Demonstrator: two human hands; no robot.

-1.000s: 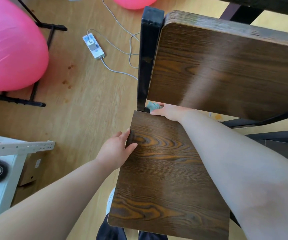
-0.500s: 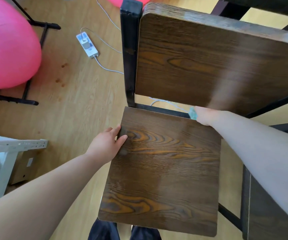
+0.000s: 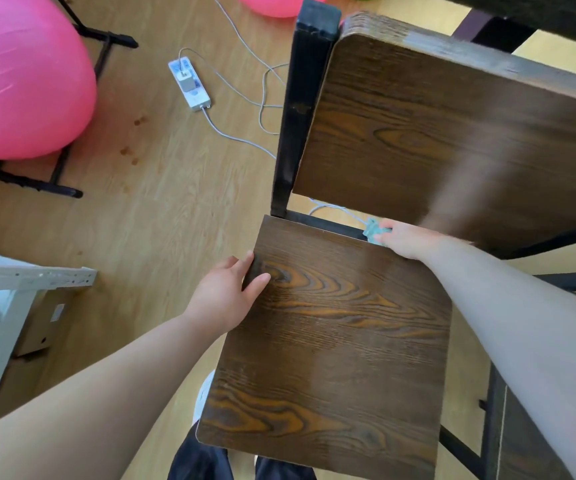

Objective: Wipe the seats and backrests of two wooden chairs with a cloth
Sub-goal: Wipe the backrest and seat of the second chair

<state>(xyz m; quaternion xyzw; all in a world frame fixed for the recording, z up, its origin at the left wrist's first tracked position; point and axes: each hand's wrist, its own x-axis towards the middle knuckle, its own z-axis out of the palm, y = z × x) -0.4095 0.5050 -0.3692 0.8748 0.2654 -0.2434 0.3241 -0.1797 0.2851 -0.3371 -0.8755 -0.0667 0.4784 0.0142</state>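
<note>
**Hazards.** The cloth (image 3: pixel 372 232) is being held in a small bunch by the fingers (image 3: pixel 385 224) of the right hand (image 3: pixel 406 240) at the rear edge of the seat (image 3: pixel 331 341), right at the gap under the backrest (image 3: pixel 452 133). If this grip is loosened during a stroke, the cloth is likely to be dropped through the gap onto the floor (image 3: pixel 175 202) (a white cable (image 3: pixel 335 207) is lying directly behind it). Because so little cloth is being presented, strips of the seat are liable to be missed. The chair is being steadied by the left hand (image 3: pixel 225 296): its fingers (image 3: pixel 236 263) are being wrapped under the seat's left edge, with the thumb on top. Should that hold be released, the chair is liable to be pushed along the floor by the wiping force.

**Appearance.** The cloth is pale teal, crumpled and mostly covered by the hand. The seat and backrest are dark brown wood with bold orange grain, and are being carried on a black frame (image 3: pixel 297 116). Glare is being reflected from the backrest, so residue there cannot be judged. A second chair (image 3: pixel 529 438) is being shown only partly, at lower right.
</note>
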